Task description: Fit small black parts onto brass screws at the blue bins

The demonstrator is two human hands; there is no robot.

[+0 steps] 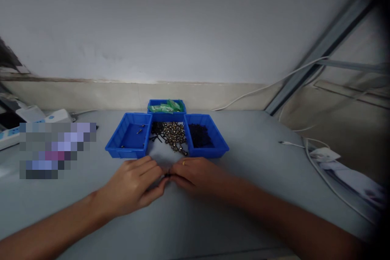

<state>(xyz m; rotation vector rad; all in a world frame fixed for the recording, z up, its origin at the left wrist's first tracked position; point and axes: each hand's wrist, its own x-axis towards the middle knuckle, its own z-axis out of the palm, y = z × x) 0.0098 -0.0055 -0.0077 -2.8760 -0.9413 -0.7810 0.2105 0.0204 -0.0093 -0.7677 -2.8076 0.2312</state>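
Observation:
My left hand and my right hand rest on the grey table, fingertips meeting in a pinch around something tiny and dark that I cannot make out. A ring shows on a finger of my right hand. Just beyond them lies a loose pile of brass and black screws on the table. Left of the pile stands a blue bin with a few small screws in it. A second blue bin on the right holds dark screws. Behind stands a third blue bin with green packets.
A white power strip lies at the far left beside a blurred-out patch. A white cable runs along the right side of the table, near papers. The wall stands close behind the bins.

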